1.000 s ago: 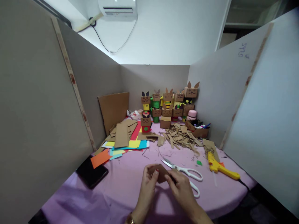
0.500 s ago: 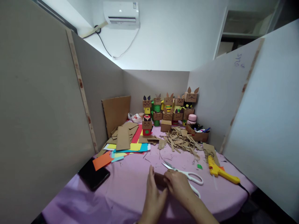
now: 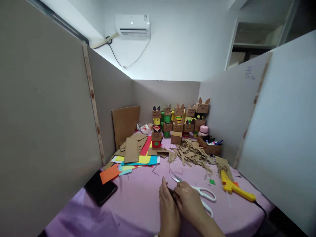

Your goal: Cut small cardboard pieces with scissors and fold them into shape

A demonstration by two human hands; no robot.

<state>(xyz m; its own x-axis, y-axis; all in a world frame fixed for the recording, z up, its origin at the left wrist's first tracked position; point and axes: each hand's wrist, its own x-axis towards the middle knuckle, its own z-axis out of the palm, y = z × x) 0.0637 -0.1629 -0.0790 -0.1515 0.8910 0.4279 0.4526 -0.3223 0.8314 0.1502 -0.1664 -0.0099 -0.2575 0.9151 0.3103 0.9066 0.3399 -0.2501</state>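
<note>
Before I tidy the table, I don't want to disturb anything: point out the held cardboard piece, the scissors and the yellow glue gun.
Held cardboard piece (image 3: 172, 192): head view, on its small visible part.
Scissors (image 3: 197, 189): head view, on the white handle.
Yellow glue gun (image 3: 229, 187): head view, on its body.

On the worktop (image 3: 135, 197), around the cardboard piece (image 3: 172, 194): phone (image 3: 98, 191) at nine o'clock, partly under a paper card (image 3: 110, 173); paper sheets (image 3: 153, 160) at eleven, under cardboard (image 3: 131, 149); cardboard figures (image 3: 177, 127) at twelve; cardboard scraps (image 3: 191, 153) at one; scissors (image 3: 198, 189) at two; glue gun (image 3: 229, 187) at three.
</note>
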